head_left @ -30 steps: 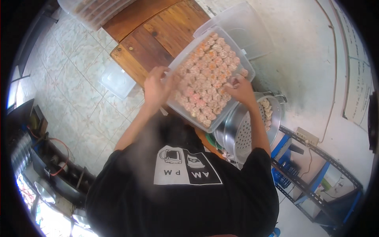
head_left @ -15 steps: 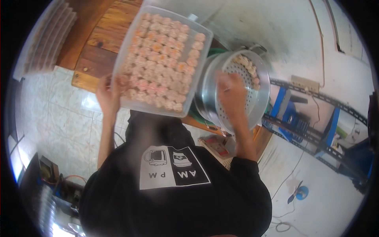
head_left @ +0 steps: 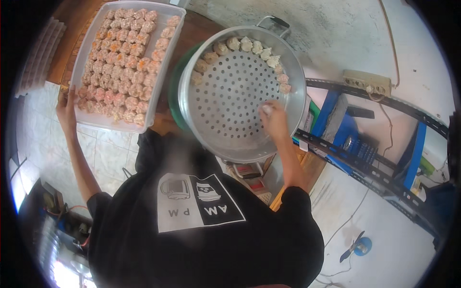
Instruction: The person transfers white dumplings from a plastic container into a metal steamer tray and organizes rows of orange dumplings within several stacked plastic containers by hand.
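Observation:
My left hand (head_left: 66,109) grips the near left corner of a clear plastic container (head_left: 162,72). Rows of pinkish dumplings (head_left: 113,71), some topped with orange bits, fill most of it. To its right is a round aluminium steamer pot (head_left: 300,72) with a perforated bottom (head_left: 235,91). Several pale dumplings (head_left: 246,44) line the far inside wall in an arc, running from the left side round to the right. Over the right part of the holes, my right hand (head_left: 276,122) pinches a small pale dumpling (head_left: 267,109) between its fingertips.
Under the container and pot is a wooden table (head_left: 189,33). A green basin (head_left: 178,91) shows behind the pot's left side. On the right, a black metal rack (head_left: 355,108) holds blue bins, with a power strip (head_left: 367,82) above. Stacked clear trays (head_left: 41,57) stand far left.
The view has shifted, so the container now appears farther left and the steamer more fully. My right hand has come to the pot's right side. My left hand stays on the container's corner.

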A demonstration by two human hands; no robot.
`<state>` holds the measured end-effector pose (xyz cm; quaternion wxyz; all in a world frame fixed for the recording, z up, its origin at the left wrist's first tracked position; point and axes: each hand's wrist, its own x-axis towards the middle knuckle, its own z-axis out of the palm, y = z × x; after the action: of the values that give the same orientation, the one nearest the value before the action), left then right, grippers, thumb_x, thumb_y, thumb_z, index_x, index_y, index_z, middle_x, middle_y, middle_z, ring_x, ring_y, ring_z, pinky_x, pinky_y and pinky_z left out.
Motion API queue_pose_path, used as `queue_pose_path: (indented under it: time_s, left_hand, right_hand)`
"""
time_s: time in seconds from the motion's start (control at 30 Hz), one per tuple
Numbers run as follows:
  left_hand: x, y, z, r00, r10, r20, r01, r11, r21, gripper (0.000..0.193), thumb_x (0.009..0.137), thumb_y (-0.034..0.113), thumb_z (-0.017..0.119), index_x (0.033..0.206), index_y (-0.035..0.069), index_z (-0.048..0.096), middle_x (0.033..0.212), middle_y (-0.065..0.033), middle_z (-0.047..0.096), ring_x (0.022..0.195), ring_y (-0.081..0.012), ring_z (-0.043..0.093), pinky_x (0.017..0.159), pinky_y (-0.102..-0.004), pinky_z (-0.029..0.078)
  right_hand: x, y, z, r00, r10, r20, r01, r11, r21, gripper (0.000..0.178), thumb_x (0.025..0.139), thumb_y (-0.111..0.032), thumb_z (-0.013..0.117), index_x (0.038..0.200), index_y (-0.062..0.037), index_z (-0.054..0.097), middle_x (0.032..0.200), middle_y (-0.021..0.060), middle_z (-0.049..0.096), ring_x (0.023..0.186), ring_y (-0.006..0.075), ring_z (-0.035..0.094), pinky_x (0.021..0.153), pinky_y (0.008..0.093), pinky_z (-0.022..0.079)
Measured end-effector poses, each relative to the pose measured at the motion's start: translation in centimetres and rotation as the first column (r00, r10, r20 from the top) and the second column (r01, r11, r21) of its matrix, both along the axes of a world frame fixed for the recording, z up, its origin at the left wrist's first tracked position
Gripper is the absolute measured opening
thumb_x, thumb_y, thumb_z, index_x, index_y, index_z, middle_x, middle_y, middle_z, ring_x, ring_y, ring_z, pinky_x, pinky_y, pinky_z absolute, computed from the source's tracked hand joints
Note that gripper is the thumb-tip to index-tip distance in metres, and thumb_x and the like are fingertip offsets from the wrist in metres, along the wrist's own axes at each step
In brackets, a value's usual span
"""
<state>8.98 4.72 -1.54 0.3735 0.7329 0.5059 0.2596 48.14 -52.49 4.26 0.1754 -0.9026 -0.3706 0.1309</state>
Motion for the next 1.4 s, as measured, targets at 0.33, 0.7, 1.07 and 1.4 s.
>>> queue_pose_path:
  time_s: [0.33, 0.7, 1.07, 1.4]
  left_hand:
    - [-0.1, 0.3, -0.3, 0.999, 0.008, -0.043, -0.008, 1.0, -0.009, 0.058, 0.097, 0.052, 0.068, 0.118, -0.002, 0.073, 0.089, -0.0088, 0.07, 0.084, -0.0146, 0.064, 0.08, -0.029, 0.05]
    - [0.3, -0.4, -0.8, 0.998, -0.01, 0.062, 0.006, 0.998, 0.066, 0.041, 0.096, 0.039, 0.072, 0.105, -0.001, 0.075, 0.079, -0.0053, 0.071, 0.073, -0.0105, 0.061, 0.066, -0.0298, 0.048]
    - [1.2, -1.5, 1.1, 0.985, 0.056, 0.165, -0.023, 0.98, -0.196, 0.031, 0.092, 0.029, 0.074, 0.1, -0.001, 0.074, 0.08, -0.0129, 0.073, 0.071, -0.0201, 0.067, 0.066, -0.0354, 0.052]
    - [0.8, -1.1, 2.3, 0.984, -0.025, 0.178, 0.037, 0.997, -0.065, 0.024, 0.086, 0.019, 0.076, 0.103, 0.002, 0.071, 0.087, -0.0158, 0.066, 0.075, -0.0294, 0.065, 0.07, -0.0405, 0.052]
  right_hand:
    - [8.6, -1.6, 0.9, 0.985, 0.031, 0.168, 0.017, 0.96, -0.28, 0.026, 0.081, -0.009, 0.077, 0.105, 0.0008, 0.073, 0.112, 0.0207, 0.069, 0.093, 0.0419, 0.069, 0.085, 0.0489, 0.057]
    - [5.8, -0.7, -0.5, 0.93, 0.047, 0.365, 0.1, 0.923, -0.373, 0.032, 0.087, -0.014, 0.072, 0.116, 0.0003, 0.07, 0.123, 0.0177, 0.066, 0.096, 0.0392, 0.07, 0.088, 0.0481, 0.056]
    - [-12.0, 38.4, 5.3, 0.979, 0.166, -0.121, -0.169, 0.985, -0.015, 0.035, 0.084, -0.031, 0.072, 0.095, 0.0022, 0.073, 0.107, 0.0227, 0.068, 0.096, 0.044, 0.066, 0.087, 0.0465, 0.053]
    - [-10.0, 39.9, 6.0, 0.759, -0.291, -0.582, 0.172, 0.952, -0.252, 0.028, 0.086, -0.017, 0.068, 0.11, -0.0029, 0.072, 0.104, 0.0121, 0.071, 0.079, 0.0168, 0.068, 0.059, 0.0342, 0.053]
